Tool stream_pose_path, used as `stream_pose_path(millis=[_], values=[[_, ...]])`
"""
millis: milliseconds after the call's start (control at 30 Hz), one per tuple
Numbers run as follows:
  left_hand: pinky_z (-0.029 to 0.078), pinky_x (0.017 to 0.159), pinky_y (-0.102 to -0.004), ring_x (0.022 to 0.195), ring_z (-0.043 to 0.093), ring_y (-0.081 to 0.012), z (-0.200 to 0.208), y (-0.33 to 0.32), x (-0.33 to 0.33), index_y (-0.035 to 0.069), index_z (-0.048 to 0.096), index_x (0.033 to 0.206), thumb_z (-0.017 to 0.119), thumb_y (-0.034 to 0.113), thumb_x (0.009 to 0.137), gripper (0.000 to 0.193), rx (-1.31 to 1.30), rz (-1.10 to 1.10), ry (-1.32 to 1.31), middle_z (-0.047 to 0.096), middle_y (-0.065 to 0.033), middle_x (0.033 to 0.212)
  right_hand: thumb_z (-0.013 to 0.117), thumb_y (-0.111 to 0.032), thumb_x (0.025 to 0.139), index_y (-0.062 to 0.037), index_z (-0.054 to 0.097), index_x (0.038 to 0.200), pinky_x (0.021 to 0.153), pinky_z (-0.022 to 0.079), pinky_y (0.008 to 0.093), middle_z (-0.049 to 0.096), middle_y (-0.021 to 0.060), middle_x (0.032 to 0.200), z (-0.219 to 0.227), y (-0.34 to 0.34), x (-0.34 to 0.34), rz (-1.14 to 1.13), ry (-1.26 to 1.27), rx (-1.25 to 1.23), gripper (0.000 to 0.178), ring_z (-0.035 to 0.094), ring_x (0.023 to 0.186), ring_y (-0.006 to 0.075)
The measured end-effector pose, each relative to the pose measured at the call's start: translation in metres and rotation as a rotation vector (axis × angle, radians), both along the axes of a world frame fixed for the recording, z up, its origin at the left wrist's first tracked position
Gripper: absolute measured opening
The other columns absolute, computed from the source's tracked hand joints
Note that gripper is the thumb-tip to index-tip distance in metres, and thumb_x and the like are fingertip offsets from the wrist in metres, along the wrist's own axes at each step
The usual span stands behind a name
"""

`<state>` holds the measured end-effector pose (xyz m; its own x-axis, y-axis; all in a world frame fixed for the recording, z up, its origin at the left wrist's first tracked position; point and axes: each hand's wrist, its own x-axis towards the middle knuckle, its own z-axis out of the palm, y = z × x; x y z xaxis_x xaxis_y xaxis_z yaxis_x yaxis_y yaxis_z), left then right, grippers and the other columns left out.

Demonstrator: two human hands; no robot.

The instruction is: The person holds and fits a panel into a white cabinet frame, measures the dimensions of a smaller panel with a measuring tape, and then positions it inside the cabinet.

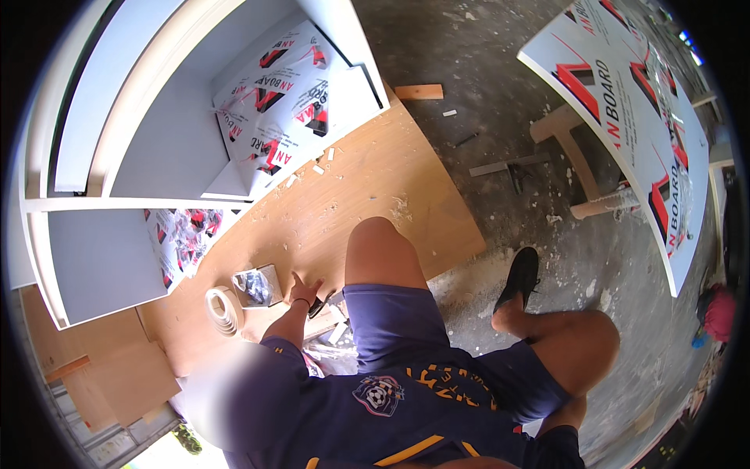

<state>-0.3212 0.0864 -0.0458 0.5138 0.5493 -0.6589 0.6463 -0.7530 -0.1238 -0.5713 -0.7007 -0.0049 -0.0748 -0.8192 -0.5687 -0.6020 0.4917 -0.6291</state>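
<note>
My left hand reaches down over the plywood sheet beside my left knee. Its fingers are spread, and I see nothing held in them; a thin dark band circles the wrist. Close by is a small open box with shiny clear-wrapped contents. A coiled roll of pale edge strip stands just left of that box. Partly under the hand lies a dark object, too hidden to name. On my right side only part of the arm shows behind the thigh; the right hand is out of sight.
A white cabinet with film-covered panels fills the upper left. Its lower edge meets the plywood sheet, strewn with shavings and offcuts. At right, a film-covered white board rests over a wooden stand. A metal square lies on the concrete.
</note>
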Motion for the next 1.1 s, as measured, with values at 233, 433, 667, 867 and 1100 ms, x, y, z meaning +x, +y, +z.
stream_pose_path(millis=[233,433,667,867,1100], values=[[0.040,0.097,-0.0376,0.117,0.048,-0.0342,-0.018,-0.006,0.015,0.000,-0.020,0.137,0.062,0.073,0.061,0.134,-0.111,0.176,0.075,0.043,-0.0274,0.130,0.062,-0.047,0.079,-0.0132,0.039,0.131,0.086,0.042,0.0444,0.048,0.0086,0.124,0.012,0.025,0.006,0.033,0.069,-0.038,0.066,0.047,0.110,0.0263],[0.037,0.100,-0.0366,0.120,0.046,-0.0353,-0.029,0.007,0.019,-0.004,-0.031,0.130,0.062,0.073,0.062,0.138,-0.197,0.129,0.080,0.040,-0.0275,0.132,0.062,-0.047,0.078,-0.0116,0.039,0.131,0.087,0.041,0.0442,0.048,0.0103,0.124,0.012,0.048,0.012,0.053,0.067,-0.052,0.067,0.047,0.111,0.0274],[0.032,0.103,-0.0351,0.120,0.047,-0.0322,-0.105,0.049,0.001,-0.006,-0.034,0.127,0.059,0.070,0.068,0.134,-0.205,-0.024,0.088,0.046,-0.0262,0.128,0.063,-0.047,0.078,-0.0098,0.038,0.131,0.089,0.040,0.0440,0.048,0.0123,0.124,0.013,0.064,0.019,0.082,0.039,-0.072,0.069,0.046,0.112,0.0287],[0.032,0.103,-0.0343,0.121,0.045,-0.0326,-0.088,0.034,0.006,-0.005,-0.035,0.127,0.062,0.067,0.068,0.135,-0.209,-0.010,0.006,0.043,-0.0266,0.131,0.064,-0.046,0.077,-0.0082,0.038,0.131,0.090,0.040,0.0439,0.047,0.0140,0.124,0.009,0.069,0.015,0.090,0.040,-0.072,0.070,0.046,0.113,0.0298],[0.022,0.109,-0.0390,0.120,0.045,-0.0356,-0.058,0.020,0.022,0.002,0.005,0.142,0.048,0.071,0.074,0.106,-0.231,-0.154,0.172,0.038,-0.0280,0.133,0.065,-0.046,0.077,-0.0064,0.038,0.131,0.091,0.039,0.0437,0.047,0.0160,0.124,0.004,0.070,0.016,0.107,0.063,-0.071,0.072,0.045,0.114,0.0311]])
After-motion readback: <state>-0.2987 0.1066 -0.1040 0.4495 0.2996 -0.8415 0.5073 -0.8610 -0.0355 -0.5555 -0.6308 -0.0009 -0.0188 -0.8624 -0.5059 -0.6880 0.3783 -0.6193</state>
